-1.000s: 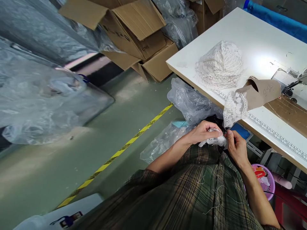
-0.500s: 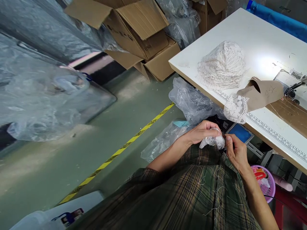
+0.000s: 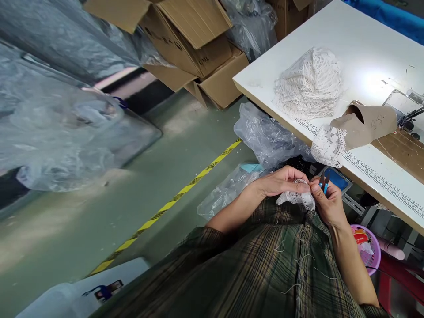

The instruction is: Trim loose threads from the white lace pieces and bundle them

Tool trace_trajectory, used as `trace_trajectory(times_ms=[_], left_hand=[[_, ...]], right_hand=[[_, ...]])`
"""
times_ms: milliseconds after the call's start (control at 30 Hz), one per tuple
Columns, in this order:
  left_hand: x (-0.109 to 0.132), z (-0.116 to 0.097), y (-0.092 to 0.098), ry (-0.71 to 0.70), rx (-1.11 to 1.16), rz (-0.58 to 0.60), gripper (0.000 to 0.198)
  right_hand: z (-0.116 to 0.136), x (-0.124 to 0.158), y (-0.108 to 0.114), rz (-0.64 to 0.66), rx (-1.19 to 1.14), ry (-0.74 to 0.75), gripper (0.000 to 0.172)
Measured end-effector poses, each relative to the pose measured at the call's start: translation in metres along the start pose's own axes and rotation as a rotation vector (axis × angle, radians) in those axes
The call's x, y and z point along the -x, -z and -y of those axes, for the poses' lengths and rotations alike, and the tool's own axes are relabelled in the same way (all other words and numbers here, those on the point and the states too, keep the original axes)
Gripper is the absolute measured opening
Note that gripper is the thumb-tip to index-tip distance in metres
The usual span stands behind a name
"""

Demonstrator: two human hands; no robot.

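Above the lap, my left hand is closed on a small piece of white lace, which hangs below its fingers. My right hand grips blue-handled thread snips, their dark blades pointing up and away. Its thumb and forefinger meet the left fingertips at the lace edge; whether they pinch a thread there is too small to tell. On the table, a beige fabric piece with handwriting lies by the sewing machine, its lace end hanging over the front edge.
A heap of white lace sits on the white table, whose front edge bears a printed ruler. Cardboard boxes and plastic bags stand beyond. Below right is a pink basket. Yellow-black tape crosses the floor.
The snips now show upright in my right hand, where they were not visible before. My right fingers have closed in against the left ones, and the lace lies a little more spread.
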State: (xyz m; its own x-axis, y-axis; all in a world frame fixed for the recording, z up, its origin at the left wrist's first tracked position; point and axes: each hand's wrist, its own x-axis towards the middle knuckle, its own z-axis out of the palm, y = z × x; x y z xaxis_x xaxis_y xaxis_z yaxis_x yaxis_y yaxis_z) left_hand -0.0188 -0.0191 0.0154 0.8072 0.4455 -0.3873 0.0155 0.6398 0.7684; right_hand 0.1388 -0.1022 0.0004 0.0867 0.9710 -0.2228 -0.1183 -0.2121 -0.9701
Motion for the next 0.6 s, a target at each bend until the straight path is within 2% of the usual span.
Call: trace_trajectory(times_ms=[100,267,400,600], left_hand=[[-0.001,0.003,-0.001,-0.016,-0.016,-0.036,0.041],[-0.006,0.009,0.0,-0.052,-0.043,-0.111,0.035],[-0.008,0.011,0.002,-0.078,-0.075,-0.112,0.035],[-0.008,0.01,0.003,-0.069,-0.157,-0.14,0.034]], right_hand=[[-0.001,0.001,-0.002,-0.028,0.029,0.013,0.046],[-0.009,0.012,0.004,-0.184,0.3,0.113,0.044],[-0.018,0.022,0.009,-0.123,0.466,0.089,0.056],[-0.015,0.016,0.004,-0.141,0.65,0.175,0.052]])
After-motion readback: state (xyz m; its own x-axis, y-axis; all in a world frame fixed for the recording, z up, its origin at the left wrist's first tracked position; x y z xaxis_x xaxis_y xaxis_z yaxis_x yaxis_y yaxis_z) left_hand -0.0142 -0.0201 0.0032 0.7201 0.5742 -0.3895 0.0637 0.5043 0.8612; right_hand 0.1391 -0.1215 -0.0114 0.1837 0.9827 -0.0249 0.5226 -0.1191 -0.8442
